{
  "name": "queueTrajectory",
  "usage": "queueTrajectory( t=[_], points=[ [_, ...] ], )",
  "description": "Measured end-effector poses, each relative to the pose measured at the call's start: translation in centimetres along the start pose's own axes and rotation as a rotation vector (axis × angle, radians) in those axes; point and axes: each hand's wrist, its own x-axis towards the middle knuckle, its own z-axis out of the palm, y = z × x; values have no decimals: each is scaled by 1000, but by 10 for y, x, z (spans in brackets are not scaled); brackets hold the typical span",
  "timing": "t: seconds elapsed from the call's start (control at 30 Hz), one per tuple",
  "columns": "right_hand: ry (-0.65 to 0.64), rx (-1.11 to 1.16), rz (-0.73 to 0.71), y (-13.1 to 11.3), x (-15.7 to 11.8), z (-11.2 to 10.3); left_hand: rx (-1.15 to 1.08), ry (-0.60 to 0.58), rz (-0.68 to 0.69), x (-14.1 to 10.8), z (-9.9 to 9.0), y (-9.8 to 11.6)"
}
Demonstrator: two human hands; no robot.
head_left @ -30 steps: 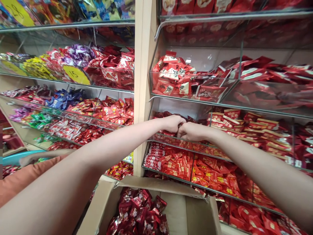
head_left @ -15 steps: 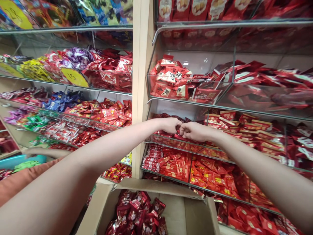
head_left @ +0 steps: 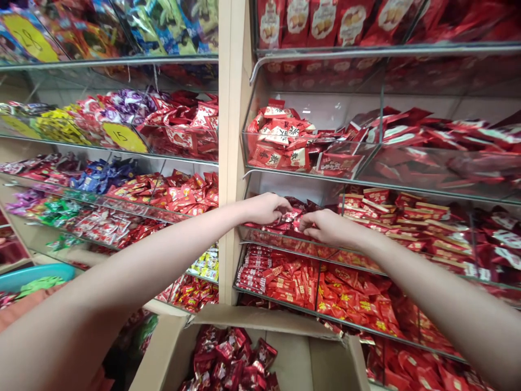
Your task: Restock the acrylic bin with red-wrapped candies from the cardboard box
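My left hand (head_left: pixel 266 209) is at the left side of a clear shelf bin, its fingers bent and apart over dark red wrapped candies (head_left: pixel 293 208). Across from it, my right hand (head_left: pixel 325 226) hovers at the bin's front with curled, parted fingertips close to the same candies. Neither hand shows anything clasped in it, though the undersides of the fingers are partly hidden. Below my arms stands an open cardboard box (head_left: pixel 158 347) with similar dark red wrapped candies (head_left: pixel 230 355) heaped in its left part.
A wooden post (head_left: pixel 231 136) divides the shelves. Red packets (head_left: pixel 280 130) fill the bin above, and red candies (head_left: pixel 350 298) lie in the bin below. At the left, another person's forearm (head_left: pixel 77 254) reaches near a turquoise basin (head_left: pixel 49 271). Yellow tag (head_left: pixel 124 137) hangs on the left shelf.
My hands have moved apart from nearly touching, my left going leftward, and candies now show between them. The other person's arm at the left has shifted toward the shelf.
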Motion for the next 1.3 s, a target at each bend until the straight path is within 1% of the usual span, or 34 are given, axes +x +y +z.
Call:
queueTrajectory(
  t=[0.03, 0.1, 0.2, 0.23, 0.3, 0.37, 0.4, 0.43, 0.57, 0.63, 0.73, 0.87, 1.03, 1.17, 1.23, 1.3],
  points=[
    [-1, -10, -12, 1, -1, 1, 13, -2, -15, -6, -2, -1],
    [-19, -33, -44, 4, -2, 4, 31, -41, -23, -15, -4, -3],
    [-43, -53, -66, 6, 1, 5, 62, -123, 16, -25, 1, -3],
    [-35, -59, -58, 6, 2, 4, 75, -117, 34, -26, 4, -3],
    [19, -71, -18, 4, 6, 1, 97, -53, 59, -27, 9, -3],
    [65, -92, 35, 1, 11, -1, 110, 20, 52, -24, 12, -4],
    [70, -108, 58, 1, 13, -1, 121, 32, 32, -22, 12, -5],
    [62, -126, 75, 0, 16, 1, 134, 22, 10, -18, 12, -6],
    [33, -189, 119, 4, 25, 9, 217, -96, -41, 0, 11, -5],
    [27, -192, 138, 7, 28, 11, 270, -98, -46, 6, 12, -3],
    [15, -137, 143, 9, 31, 11, 329, -77, -41, 8, 16, -2],
    [37, -72, 94, 7, 31, 11, 326, -58, -10, 7, 24, -7],
    [8, -78, 150, 4, 35, 13, 278, -31, 10, 13, 27, -15],
    [-13, -82, 166, 6, 39, 16, 210, 8, -50, 13, 19, -14],
    [-17, -71, 151, 8, 39, 14, 161, 80, -74, 4, 10, -8],
    [25, -49, 128, 8, 34, 8, 97, 194, -73, -15, 0, 4]
  ],
)
